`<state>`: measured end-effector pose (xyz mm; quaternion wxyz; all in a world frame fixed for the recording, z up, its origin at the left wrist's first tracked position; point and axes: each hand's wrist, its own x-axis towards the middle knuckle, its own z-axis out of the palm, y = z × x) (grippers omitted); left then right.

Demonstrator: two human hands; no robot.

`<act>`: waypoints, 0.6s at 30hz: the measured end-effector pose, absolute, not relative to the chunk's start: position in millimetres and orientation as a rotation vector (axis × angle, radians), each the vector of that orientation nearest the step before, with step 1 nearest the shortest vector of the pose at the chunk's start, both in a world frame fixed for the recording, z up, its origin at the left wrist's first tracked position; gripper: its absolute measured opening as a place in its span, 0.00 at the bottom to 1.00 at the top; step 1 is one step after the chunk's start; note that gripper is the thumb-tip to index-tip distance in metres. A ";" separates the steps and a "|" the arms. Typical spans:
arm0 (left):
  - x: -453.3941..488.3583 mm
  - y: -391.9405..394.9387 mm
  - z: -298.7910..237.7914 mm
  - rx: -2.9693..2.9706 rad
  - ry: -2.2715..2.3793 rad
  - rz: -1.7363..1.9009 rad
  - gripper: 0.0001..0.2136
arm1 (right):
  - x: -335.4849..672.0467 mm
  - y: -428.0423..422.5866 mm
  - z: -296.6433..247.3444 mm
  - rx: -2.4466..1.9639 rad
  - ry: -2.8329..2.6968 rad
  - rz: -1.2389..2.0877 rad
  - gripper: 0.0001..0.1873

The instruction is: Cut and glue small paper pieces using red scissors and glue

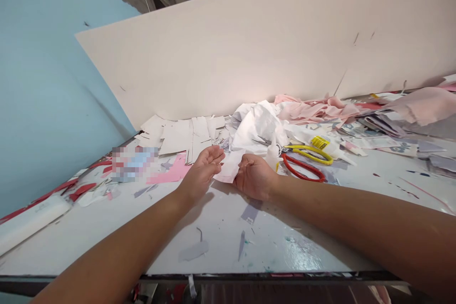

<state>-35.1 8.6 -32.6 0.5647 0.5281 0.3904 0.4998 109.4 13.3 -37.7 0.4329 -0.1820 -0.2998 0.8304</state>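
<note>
My right hand (254,176) has its fingers curled around the edge of a small pale pinkish-white piece (228,167); I cannot tell whether it is paper or cloth. To its left is my left hand (204,171), fingers stretched out and palm turned toward the piece, its fingertips close to the piece's left edge. Just beyond my right hand stands a white squeeze bottle (272,156). Scissors with one yellow and one red handle (302,177) lie beside the bottle, their blades partly hidden.
Crumpled white material (258,126) and pink cloth (320,110) are heaped against the pale upright board (249,52). Cut grey-white cards (176,137) and pink paper (173,173) lie behind my left hand. Scraps dot the white table (278,251); a white roll (33,223) is at far left.
</note>
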 end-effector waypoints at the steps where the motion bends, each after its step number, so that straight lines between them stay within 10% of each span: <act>1: -35.0 8.4 -32.9 1.255 0.909 1.174 0.21 | 109.5 13.4 -38.0 -0.457 -0.751 2.071 0.09; 18: -49.3 2.4 -29.4 2.564 1.037 1.024 0.11 | 111.4 8.5 -37.5 -0.439 -0.834 2.040 0.23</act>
